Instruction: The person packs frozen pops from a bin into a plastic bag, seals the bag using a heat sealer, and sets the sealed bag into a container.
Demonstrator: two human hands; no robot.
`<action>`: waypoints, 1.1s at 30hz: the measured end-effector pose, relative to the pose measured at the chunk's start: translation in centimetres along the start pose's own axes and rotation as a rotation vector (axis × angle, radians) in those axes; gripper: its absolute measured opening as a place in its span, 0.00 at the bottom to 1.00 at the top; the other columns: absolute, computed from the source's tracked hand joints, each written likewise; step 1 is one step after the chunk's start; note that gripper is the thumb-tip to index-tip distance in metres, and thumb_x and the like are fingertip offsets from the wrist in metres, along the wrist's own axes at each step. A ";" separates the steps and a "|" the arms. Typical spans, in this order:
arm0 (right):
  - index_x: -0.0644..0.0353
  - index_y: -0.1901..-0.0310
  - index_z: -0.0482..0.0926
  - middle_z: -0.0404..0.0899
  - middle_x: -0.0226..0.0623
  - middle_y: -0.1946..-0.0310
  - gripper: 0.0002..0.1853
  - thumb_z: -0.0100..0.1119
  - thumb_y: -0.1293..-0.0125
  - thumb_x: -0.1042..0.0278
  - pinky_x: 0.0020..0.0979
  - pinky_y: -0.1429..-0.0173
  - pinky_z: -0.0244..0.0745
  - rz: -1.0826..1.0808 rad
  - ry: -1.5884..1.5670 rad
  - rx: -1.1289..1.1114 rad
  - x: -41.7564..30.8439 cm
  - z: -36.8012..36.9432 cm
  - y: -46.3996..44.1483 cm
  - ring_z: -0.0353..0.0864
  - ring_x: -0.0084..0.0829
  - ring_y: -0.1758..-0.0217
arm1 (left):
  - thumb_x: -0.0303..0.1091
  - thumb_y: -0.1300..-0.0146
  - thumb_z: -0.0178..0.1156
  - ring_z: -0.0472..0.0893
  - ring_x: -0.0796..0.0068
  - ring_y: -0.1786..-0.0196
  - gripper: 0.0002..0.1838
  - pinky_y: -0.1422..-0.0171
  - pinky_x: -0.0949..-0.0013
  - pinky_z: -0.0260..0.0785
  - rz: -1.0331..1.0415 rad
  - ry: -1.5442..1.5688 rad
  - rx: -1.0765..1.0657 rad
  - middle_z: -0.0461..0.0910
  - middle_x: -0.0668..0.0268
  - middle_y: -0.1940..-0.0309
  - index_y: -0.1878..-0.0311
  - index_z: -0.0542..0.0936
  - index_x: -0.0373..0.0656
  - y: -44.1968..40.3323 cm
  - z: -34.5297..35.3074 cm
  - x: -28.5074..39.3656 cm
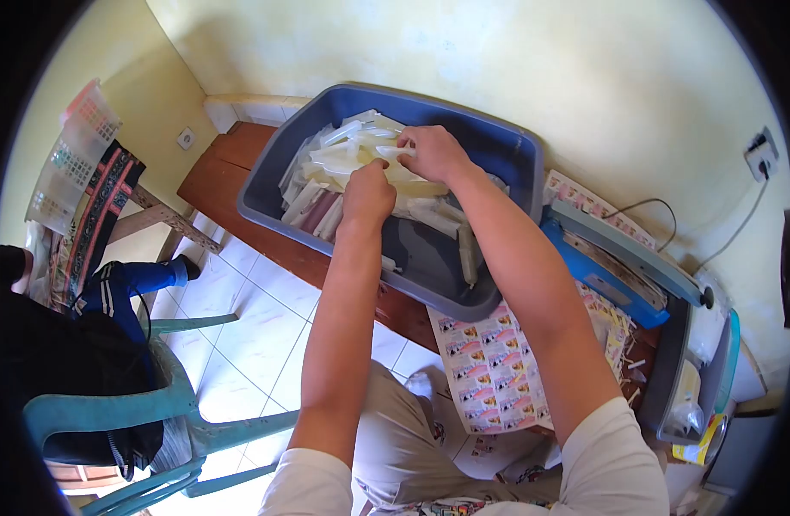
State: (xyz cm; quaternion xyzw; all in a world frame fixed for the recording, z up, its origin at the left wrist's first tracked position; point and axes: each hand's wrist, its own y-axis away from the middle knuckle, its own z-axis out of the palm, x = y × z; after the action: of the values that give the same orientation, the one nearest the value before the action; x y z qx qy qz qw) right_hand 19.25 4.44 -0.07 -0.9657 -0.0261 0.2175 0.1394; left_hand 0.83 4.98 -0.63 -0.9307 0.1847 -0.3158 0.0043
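Note:
A grey-blue plastic tub [519, 163] holds a heap of slim, pale, plastic-wrapped packets [330, 159], some lying loose and others lined up along its near side. Over the heap, my right hand [436, 153] is closed on a whitish packet [396, 151] that sticks out from its fingers toward the left. Just left of and below it is my left hand [368, 196], with curled fingers and the thumb near that packet's end. Whether the left fingers grip anything is hidden by the hand itself.
The tub rests on a brown wooden bench [227, 185] against the wall. Right of it are printed label sheets [489, 370], a blue sealer-like device [601, 275] and a grey bin [670, 387]. A green plastic chair [167, 387] with dark cloth stands at left.

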 end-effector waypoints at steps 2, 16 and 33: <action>0.57 0.53 0.86 0.90 0.48 0.55 0.15 0.76 0.38 0.62 0.47 0.43 0.84 -0.044 -0.103 0.128 -0.1 -0.1 0.5 0.90 0.51 0.49 | 0.22 0.34 0.57 0.86 0.45 0.37 0.24 0.31 0.47 0.77 0.074 0.009 0.015 0.88 0.46 0.42 0.36 0.86 0.44 0.2 0.0 0.5; 0.62 0.58 0.82 0.86 0.44 0.64 0.12 0.74 0.39 0.68 0.41 0.54 0.82 -0.087 -0.261 0.540 -5.1 -14.6 22.8 0.88 0.44 0.61 | 0.26 0.28 0.69 0.90 0.53 0.49 0.17 0.41 0.57 0.82 0.620 0.471 0.125 0.90 0.50 0.52 0.38 0.84 0.40 13.7 -2.2 11.8; 0.62 0.55 0.81 0.83 0.41 0.60 0.11 0.71 0.37 0.73 0.35 0.51 0.82 0.340 -0.384 0.446 -5.4 -15.3 51.0 0.87 0.34 0.59 | 0.39 0.39 0.80 0.88 0.52 0.46 0.22 0.40 0.54 0.80 0.780 0.160 -0.469 0.87 0.55 0.51 0.45 0.85 0.41 30.4 6.1 14.6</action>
State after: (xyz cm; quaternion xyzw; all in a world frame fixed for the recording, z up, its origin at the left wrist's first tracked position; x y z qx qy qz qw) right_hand 20.39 -49.03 1.11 -0.8433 0.1576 0.4160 0.3014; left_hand 4.72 -29.01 -0.72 -0.7403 0.5871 -0.3112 -0.1023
